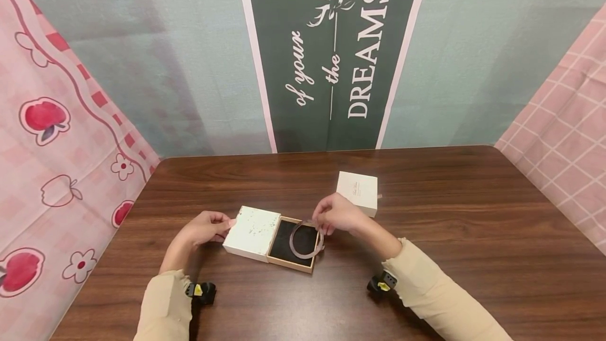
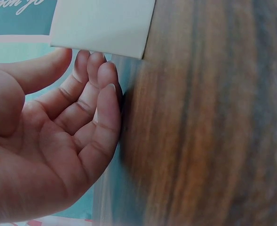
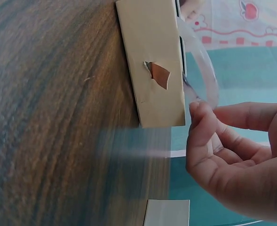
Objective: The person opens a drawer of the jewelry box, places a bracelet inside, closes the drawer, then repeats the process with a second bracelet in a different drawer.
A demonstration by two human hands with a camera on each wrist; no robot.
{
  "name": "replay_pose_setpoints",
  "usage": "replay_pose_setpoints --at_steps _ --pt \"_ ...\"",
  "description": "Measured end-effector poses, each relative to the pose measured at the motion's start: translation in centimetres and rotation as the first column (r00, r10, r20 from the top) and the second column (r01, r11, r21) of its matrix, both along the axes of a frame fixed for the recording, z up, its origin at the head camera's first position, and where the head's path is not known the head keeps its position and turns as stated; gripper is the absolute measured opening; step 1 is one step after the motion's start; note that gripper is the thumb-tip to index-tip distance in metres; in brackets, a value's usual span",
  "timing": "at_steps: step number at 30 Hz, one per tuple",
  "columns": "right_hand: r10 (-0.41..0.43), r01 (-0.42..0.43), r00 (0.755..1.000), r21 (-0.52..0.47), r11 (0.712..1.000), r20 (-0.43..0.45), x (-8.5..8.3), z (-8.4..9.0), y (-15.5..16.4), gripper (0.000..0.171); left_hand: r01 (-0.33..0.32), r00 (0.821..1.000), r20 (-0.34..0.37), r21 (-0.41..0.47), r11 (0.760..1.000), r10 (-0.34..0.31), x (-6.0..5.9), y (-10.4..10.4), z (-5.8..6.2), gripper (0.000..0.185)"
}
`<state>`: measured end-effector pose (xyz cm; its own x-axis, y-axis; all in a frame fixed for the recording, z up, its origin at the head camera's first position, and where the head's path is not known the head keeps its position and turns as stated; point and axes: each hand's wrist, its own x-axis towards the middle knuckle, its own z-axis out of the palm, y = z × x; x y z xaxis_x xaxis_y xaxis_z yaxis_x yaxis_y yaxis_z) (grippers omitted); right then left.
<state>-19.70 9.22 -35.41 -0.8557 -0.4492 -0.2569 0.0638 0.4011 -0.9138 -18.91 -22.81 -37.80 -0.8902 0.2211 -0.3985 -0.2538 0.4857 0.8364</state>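
Observation:
A white slide-out jewellery box (image 1: 254, 230) with fine speckles on its lid lies on the table, its drawer (image 1: 280, 246) pulled out to the right and lined in black. My left hand (image 1: 204, 228) holds the left end of the box, thumb and fingertips at its edge (image 2: 103, 49). With thumb and fingertips my right hand (image 1: 340, 213) pinches a pale translucent bangle (image 1: 292, 243), which tilts above the drawer's right part. In the right wrist view the bangle (image 3: 209, 70) rises past the drawer's front, where a brown pull tab (image 3: 161, 75) sticks out.
A second white box (image 1: 357, 191), closed and with small lettering on top, stands behind my right hand. The brown wooden table (image 1: 450, 236) reaches back to a green printed cloth (image 1: 326, 93). Pink patterned cloths hang at the left and right sides.

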Motion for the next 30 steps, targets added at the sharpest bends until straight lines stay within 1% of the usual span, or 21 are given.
replay_pose_setpoints --at_steps 6,14,25,30 --pt "-0.004 0.004 1.0 -0.004 1.0 0.012 0.07 -0.01 -0.32 0.01 0.008 1.0 -0.002 -0.004 1.0 -0.008 -0.02 0.0 0.09 0.026" --pt "-0.002 0.004 0.999 -0.036 0.999 0.046 0.11 -0.39 -0.56 0.009 0.011 1.0 -0.007 0.005 1.0 -0.01 -0.1 -0.05 0.02 0.021" --pt "0.008 -0.003 0.998 -0.08 0.997 0.066 0.15 -0.54 -0.42 0.011 0.011 1.0 -0.011 -0.007 1.0 -0.011 -0.02 -0.09 0.08 0.024" --pt "0.007 -0.001 0.997 -0.081 0.997 0.078 0.09 -0.63 -0.36 0.011 0.015 1.0 -0.015 -0.002 1.0 -0.015 -0.02 -0.08 0.07 0.024"
